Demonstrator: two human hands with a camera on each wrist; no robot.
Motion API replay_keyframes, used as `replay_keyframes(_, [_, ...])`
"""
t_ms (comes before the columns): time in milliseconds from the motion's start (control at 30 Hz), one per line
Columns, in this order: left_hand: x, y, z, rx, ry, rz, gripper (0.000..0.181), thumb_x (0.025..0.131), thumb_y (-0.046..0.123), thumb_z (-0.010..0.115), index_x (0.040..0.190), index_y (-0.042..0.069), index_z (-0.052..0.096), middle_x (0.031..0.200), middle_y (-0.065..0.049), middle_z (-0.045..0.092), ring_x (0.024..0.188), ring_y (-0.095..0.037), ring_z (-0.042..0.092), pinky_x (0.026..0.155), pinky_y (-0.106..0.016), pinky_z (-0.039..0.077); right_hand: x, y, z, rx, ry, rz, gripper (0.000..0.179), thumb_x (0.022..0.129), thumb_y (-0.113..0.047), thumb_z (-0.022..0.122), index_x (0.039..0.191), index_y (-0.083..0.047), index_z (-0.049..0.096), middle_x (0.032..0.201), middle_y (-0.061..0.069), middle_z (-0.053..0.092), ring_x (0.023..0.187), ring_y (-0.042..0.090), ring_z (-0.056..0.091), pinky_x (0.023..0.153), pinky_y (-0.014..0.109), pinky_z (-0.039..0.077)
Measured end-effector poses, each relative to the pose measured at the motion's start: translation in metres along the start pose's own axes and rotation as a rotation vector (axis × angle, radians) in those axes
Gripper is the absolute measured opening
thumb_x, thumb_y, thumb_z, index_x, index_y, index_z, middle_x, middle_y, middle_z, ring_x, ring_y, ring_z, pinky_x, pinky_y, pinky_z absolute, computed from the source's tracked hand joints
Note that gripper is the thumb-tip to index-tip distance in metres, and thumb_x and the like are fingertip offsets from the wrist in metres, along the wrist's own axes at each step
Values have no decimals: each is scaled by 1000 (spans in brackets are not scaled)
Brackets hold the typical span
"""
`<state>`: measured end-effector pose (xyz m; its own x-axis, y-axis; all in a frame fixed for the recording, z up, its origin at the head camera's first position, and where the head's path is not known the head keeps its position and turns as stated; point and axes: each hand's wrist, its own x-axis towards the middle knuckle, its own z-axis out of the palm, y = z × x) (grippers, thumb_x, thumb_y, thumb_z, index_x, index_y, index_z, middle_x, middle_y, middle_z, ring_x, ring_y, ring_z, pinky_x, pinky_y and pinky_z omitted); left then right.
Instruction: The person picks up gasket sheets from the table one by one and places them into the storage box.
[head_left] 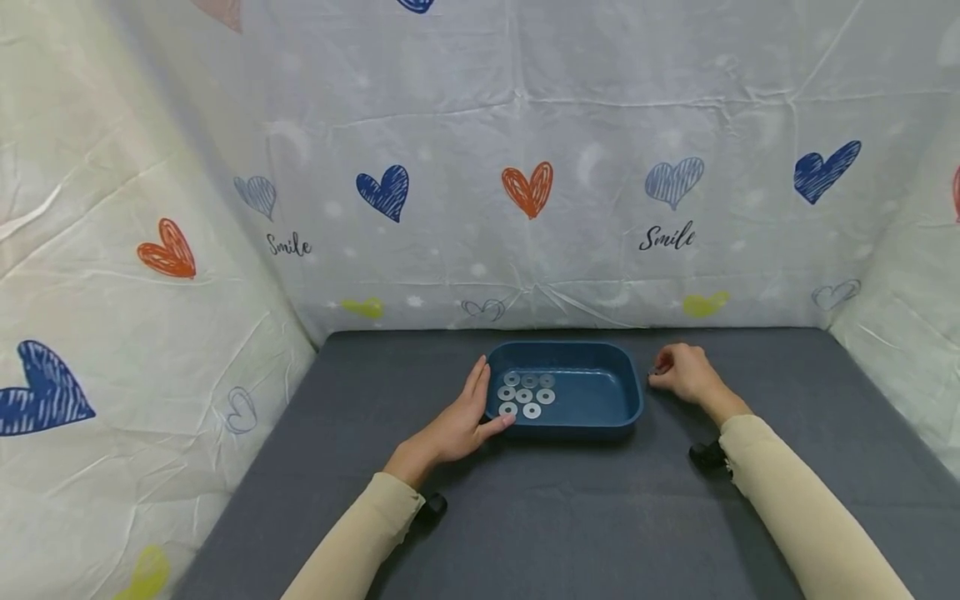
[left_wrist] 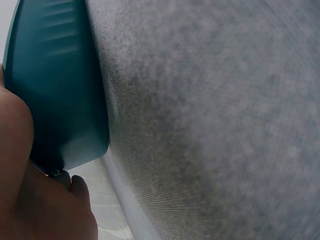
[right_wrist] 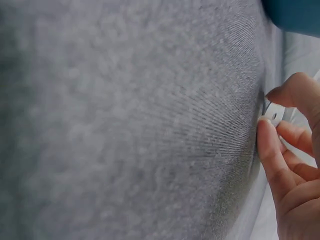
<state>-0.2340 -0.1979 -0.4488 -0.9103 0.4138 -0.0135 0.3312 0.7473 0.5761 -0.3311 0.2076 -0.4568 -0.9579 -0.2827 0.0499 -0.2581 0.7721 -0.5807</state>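
Note:
A blue rectangular tray [head_left: 592, 400] rests on the dark cloth. Flat round metal washers [head_left: 524, 396], several of them, lie in rows over its left part. My left hand [head_left: 461, 421] holds the tray's near left corner, fingers along the left side and thumb at the front rim. In the left wrist view, the tray's outer wall [left_wrist: 60, 90] stands beside the thumb. To the right of the tray, my right hand [head_left: 684, 373] pinches a washer between thumb and fingers, low over the cloth. That washer [right_wrist: 274, 115] shows its hole in the right wrist view, partly covered by the fingertips.
A dark grey cloth [head_left: 600, 517] covers the table. White curtains [head_left: 450, 267] printed with hearts hang behind it and at both sides. Dark wrist-camera mounts [head_left: 707, 457] sit under both sleeves, close over the cloth.

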Motion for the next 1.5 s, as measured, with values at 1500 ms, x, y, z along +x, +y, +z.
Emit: replay_keyframes(1500, [0, 0, 0, 8, 0, -12, 100, 103, 56, 53, 164, 5, -8, 171, -8, -18, 157, -27, 6, 123, -48, 21, -37, -71, 7, 250, 63, -386, 20, 88, -5, 81, 106, -2, 73, 95, 6, 66, 77, 13, 65, 67, 29, 56])
